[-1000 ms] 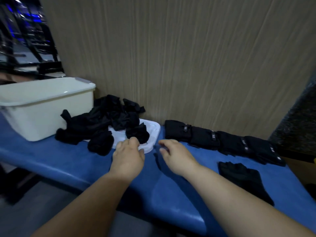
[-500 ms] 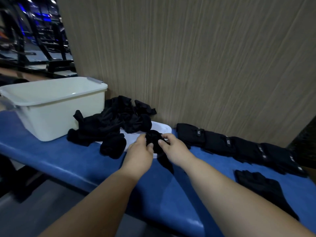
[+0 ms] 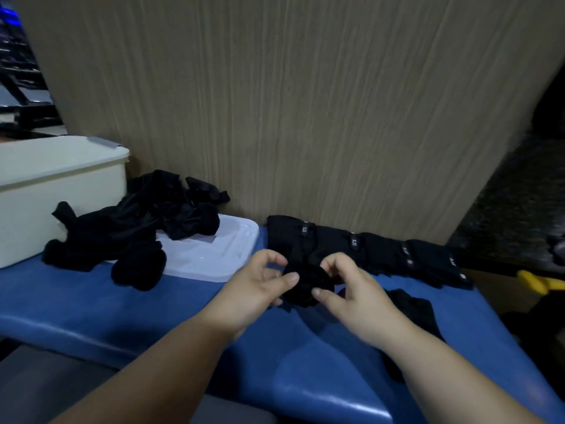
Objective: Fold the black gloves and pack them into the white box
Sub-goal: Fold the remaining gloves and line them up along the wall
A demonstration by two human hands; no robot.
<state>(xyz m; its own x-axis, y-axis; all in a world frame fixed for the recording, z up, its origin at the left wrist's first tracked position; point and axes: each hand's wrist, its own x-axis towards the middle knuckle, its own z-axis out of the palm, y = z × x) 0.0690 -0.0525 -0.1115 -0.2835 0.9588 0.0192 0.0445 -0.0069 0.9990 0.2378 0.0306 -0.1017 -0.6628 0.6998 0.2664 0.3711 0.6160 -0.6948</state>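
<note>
A crumpled black glove hangs just above the blue bench, held between both hands. My left hand pinches its left side with thumb and fingers. My right hand pinches its right side. A loose pile of black gloves lies partly on the white lid. The white box stands at the far left, its inside hidden from here. A row of folded gloves with small labels lines the wall at the right.
The blue padded bench carries everything; its front edge runs across the lower view. A flat black glove lies behind my right forearm. A wood-grain wall stands close behind. Something yellow shows past the bench's right end.
Both hands reached the pile, took one black glove off the lid and drew it right and toward me. The view shifted right.
</note>
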